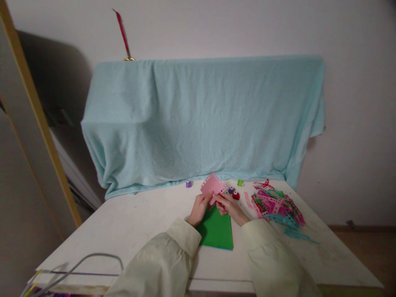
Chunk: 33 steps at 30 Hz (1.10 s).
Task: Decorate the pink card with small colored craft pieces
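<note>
On the far left a wooden frame post (37,115) slants up, and at the bottom-left corner lies a grey wire loop (93,262) near the counter (133,222) edge. Behind the counter a light-blue towel (204,119) hangs over sth. big; a red stick (123,33) stands up above it. A small purple punch (188,183) sits at the towel's lower edge.

Near the centre, the left hand (199,208) is closed on the lower-left edge of a pink paper piece (213,185) w/ a perforated border, held tilted just above the counter. The right hand (229,206) pinches the same piece at its lower-right side, fingers curled. Under both hands lies a green sheet (216,231), flat on the counter. Both sleeves are pale cream.

Just beside the right hand are another purple punch (231,190) and a red punch (236,195); a green punch (240,182) is a bit further back. On the right, a pile of pink, green and blue paper strips (276,208) lies on the counter.
</note>
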Each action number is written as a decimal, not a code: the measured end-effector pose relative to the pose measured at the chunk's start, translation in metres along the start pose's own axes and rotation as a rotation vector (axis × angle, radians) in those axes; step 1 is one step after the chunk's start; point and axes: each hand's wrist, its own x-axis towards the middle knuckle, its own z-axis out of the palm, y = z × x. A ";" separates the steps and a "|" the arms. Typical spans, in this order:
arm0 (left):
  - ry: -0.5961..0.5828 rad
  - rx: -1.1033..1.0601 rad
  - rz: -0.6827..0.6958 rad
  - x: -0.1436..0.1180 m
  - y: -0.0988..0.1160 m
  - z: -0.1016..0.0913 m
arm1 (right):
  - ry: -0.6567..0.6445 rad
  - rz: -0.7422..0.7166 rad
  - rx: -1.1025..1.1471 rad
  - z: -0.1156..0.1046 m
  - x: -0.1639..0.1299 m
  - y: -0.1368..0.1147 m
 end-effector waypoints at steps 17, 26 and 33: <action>0.093 -0.075 -0.039 -0.001 0.009 -0.002 | 0.253 -0.113 0.184 -0.010 0.003 -0.011; 0.151 0.043 -0.031 0.000 0.007 -0.001 | 0.262 -0.118 0.263 -0.008 -0.003 -0.019; 0.145 0.094 -0.017 0.000 0.006 -0.002 | 0.079 -0.029 0.168 0.001 0.001 -0.008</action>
